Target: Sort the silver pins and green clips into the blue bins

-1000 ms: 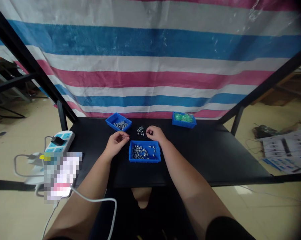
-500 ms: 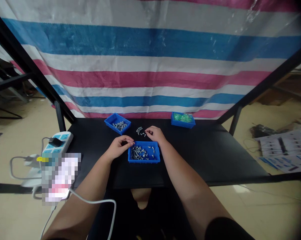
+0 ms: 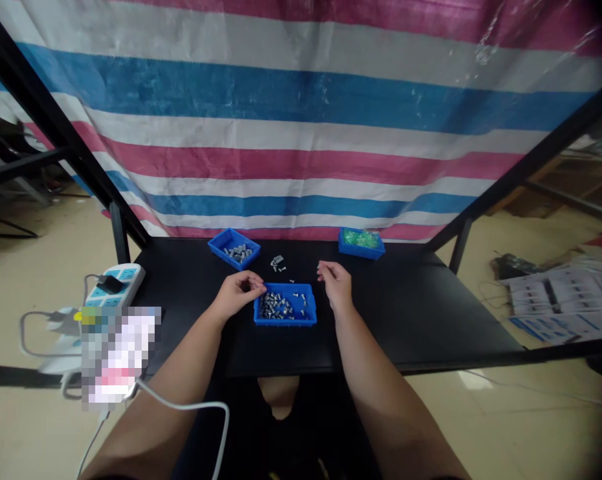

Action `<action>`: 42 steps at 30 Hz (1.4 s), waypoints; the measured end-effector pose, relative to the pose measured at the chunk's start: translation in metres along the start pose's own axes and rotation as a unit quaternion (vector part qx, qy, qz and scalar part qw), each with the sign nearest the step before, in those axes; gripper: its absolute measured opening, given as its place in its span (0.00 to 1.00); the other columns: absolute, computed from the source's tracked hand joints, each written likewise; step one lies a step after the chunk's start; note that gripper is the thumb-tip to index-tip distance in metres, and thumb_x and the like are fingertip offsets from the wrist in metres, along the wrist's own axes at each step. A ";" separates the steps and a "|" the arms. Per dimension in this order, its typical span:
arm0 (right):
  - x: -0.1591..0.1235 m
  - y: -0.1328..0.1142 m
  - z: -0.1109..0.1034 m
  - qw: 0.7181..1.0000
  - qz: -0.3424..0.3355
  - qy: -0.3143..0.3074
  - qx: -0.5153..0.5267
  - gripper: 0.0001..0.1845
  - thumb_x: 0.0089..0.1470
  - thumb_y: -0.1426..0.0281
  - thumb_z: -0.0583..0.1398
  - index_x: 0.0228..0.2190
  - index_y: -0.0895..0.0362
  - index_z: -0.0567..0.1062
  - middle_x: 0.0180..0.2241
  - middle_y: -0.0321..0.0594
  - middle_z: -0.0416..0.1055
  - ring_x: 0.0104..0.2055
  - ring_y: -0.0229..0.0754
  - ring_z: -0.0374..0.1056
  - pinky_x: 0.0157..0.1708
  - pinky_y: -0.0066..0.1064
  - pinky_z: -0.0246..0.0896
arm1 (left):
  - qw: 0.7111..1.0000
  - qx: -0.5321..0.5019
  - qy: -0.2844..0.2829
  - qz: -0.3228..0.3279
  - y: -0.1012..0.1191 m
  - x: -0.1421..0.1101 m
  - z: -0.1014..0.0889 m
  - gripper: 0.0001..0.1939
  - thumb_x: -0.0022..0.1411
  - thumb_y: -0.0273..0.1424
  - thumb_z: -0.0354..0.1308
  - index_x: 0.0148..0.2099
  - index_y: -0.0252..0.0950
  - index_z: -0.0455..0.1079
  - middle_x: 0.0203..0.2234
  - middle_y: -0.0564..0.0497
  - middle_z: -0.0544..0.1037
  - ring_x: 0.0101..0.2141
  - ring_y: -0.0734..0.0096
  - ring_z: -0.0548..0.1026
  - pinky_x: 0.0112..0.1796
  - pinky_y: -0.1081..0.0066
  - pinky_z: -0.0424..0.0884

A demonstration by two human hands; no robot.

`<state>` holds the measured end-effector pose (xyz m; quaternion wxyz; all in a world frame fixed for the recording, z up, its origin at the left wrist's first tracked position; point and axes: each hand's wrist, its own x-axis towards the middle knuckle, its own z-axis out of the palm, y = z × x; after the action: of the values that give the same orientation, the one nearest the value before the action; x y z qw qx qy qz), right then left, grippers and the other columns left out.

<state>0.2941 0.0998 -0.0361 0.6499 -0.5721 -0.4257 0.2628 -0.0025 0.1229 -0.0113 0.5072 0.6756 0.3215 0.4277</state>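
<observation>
A shallow blue tray point(image 3: 285, 323) holding several small metal screws point(image 3: 275, 305) sits in front of me. My left hand point(image 3: 238, 293) is at its back left corner, thumb and fingers closed on the rim. Off the tray's back right corner, my right hand point(image 3: 337, 283) hovers with its fingertips pinched together; anything between them is too small to make out. Behind the tray lies a small loose pile of metal parts point(image 3: 277, 262). One single screw point(image 3: 291, 281) rests apart from it, just behind the tray's back rim.
At the back left stands a blue bin point(image 3: 219, 248) of metal cylinders. A blue bin point(image 3: 361, 253) with green packets is at the back right. A power strip point(image 3: 139, 272), a blurred phone point(image 3: 123, 357) and a white cable point(image 3: 181, 404) lie at left. A striped sheet point(image 3: 301, 160) hangs behind the black table point(image 3: 421, 313).
My right hand has moved right, away from the loose pile, its fingers still pinched. A lone screw now shows behind the tray. My left hand stays at the tray's corner.
</observation>
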 end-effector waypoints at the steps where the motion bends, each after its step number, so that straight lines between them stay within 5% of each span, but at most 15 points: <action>1: -0.009 -0.004 -0.003 1.000 -0.003 -0.011 0.000 0.16 0.53 0.57 0.65 0.37 0.56 0.80 0.30 0.40 0.76 0.28 0.39 0.71 0.31 0.34 0.71 | 1.000 0.001 0.003 0.001 0.000 0.000 0.000 0.16 0.53 0.37 0.71 0.40 0.33 0.76 0.29 0.48 0.79 0.29 0.71 0.76 0.33 0.70 0.73; 7: -0.045 -0.026 -0.008 0.990 -0.092 -0.101 -0.021 0.11 0.56 0.60 0.65 0.37 0.54 0.80 0.36 0.42 0.78 0.37 0.43 0.74 0.40 0.37 0.72 | 1.000 -0.006 0.007 0.004 0.000 0.000 0.001 0.16 0.53 0.37 0.72 0.39 0.32 0.75 0.26 0.51 0.77 0.27 0.74 0.73 0.32 0.73 0.71; 11: -0.047 -0.035 -0.007 0.972 -0.173 -0.142 -0.068 0.06 0.57 0.64 0.64 0.34 0.53 0.80 0.36 0.42 0.77 0.39 0.44 0.74 0.41 0.37 0.71 | 1.000 -0.021 0.012 -0.003 -0.001 0.000 0.001 0.16 0.52 0.37 0.72 0.38 0.32 0.75 0.26 0.51 0.77 0.27 0.74 0.73 0.32 0.73 0.70; 16: -0.046 -0.037 -0.005 0.966 -0.197 -0.151 -0.075 0.04 0.57 0.68 0.63 0.31 0.53 0.79 0.35 0.41 0.75 0.37 0.43 0.73 0.39 0.36 0.70 | 1.000 -0.022 0.013 -0.006 -0.002 0.000 0.000 0.15 0.54 0.38 0.70 0.38 0.33 0.75 0.28 0.50 0.78 0.28 0.73 0.75 0.33 0.72 0.71; 23: -0.045 -0.033 -0.005 0.966 -0.188 -0.161 -0.069 0.03 0.55 0.69 0.63 0.31 0.54 0.78 0.36 0.42 0.73 0.36 0.43 0.71 0.37 0.36 0.69 | 0.982 0.170 0.058 0.065 -0.006 0.004 -0.007 0.09 0.65 0.34 0.57 0.41 0.36 0.76 0.35 0.47 0.79 0.37 0.66 0.77 0.43 0.66 0.73; 28: -0.043 -0.033 -0.005 0.968 -0.178 -0.155 -0.079 0.05 0.57 0.68 0.62 0.30 0.54 0.77 0.35 0.41 0.71 0.37 0.42 0.70 0.37 0.35 0.66 | 0.939 0.314 -0.023 0.137 -0.013 0.011 -0.009 0.14 0.65 0.26 0.51 0.49 0.38 0.76 0.46 0.44 0.79 0.48 0.61 0.75 0.53 0.59 0.68; 33: -0.041 -0.031 -0.005 0.977 -0.150 -0.132 -0.075 0.07 0.58 0.67 0.61 0.30 0.54 0.76 0.34 0.40 0.69 0.37 0.42 0.68 0.36 0.34 0.65 | 0.890 0.429 -0.107 0.110 -0.016 0.021 -0.004 0.25 0.66 0.33 0.55 0.65 0.44 0.65 0.64 0.47 0.66 0.57 0.53 0.66 0.54 0.53 0.65; 42: -0.038 -0.027 -0.004 0.980 -0.128 -0.132 -0.079 0.07 0.57 0.67 0.60 0.29 0.54 0.76 0.33 0.38 0.69 0.34 0.41 0.67 0.34 0.32 0.63 | 0.855 0.493 -0.138 0.080 -0.009 0.023 0.002 0.26 0.70 0.39 0.50 0.68 0.48 0.59 0.63 0.49 0.67 0.57 0.54 0.63 0.51 0.56 0.63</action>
<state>0.2752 0.0608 -0.0197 0.5692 -0.5228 -0.5965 0.2165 0.0087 0.1445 -0.0141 0.1107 0.9126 0.3620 0.1547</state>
